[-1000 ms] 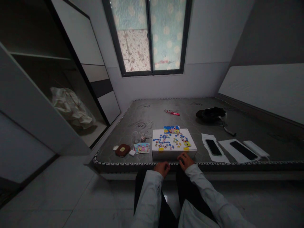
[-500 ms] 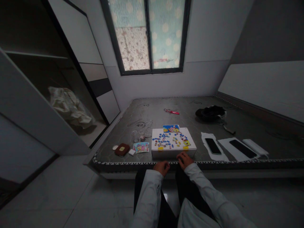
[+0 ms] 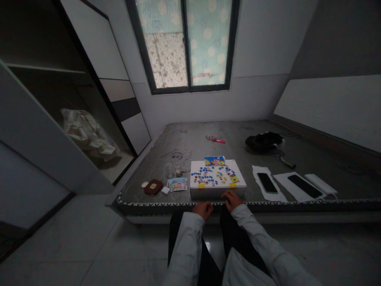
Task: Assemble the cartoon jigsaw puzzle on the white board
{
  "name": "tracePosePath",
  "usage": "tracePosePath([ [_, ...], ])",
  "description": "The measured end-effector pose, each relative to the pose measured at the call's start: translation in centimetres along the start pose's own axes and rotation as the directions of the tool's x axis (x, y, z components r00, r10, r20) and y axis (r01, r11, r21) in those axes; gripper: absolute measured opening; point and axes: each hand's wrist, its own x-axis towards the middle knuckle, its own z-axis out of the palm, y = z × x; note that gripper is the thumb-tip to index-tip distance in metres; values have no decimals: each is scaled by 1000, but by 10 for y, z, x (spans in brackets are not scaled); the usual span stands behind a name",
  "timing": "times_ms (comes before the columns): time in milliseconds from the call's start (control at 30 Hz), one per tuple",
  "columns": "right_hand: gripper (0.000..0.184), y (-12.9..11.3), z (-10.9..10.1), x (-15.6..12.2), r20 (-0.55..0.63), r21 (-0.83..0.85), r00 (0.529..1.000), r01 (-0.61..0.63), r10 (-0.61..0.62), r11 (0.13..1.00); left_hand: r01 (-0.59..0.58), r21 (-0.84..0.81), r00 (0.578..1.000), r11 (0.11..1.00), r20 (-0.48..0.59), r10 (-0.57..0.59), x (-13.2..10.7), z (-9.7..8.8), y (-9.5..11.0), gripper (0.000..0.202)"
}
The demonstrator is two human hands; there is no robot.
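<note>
1. Head view: mattress (image 3: 205, 130), white box (image 3: 216, 193) on its near edge.
2. Right hand (image 3: 232, 200) half-open at box front; left hand (image 3: 203, 209) curled, grip unclear.
3. Atop: seemingly joined chunk (image 3: 234, 179) right; many loose puzzle pieces (image 3: 206, 170); looks part-done.

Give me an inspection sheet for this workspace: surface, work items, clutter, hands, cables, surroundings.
Surface: grey patterned mattress, with a white box near its front edge.
Work items: loose puzzle pieces spread on the box; a picture card at its far edge.
Clutter: second card, brown case, red item, dark cap, phone on white paper.
Hands: left hand curled before the box, nothing seen in it; right hand at the box's front, contact unclear.
Cables: white cable left of the box.
Surroundings: window ahead, wardrobe left.
</note>
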Motion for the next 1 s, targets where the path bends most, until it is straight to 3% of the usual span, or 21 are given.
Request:
tracePosePath([
  [1000,44,-10,-11,1,74,-77,997,8,-2,997,12,11,1000,1000,10,-13,1,-1,2,15],
])
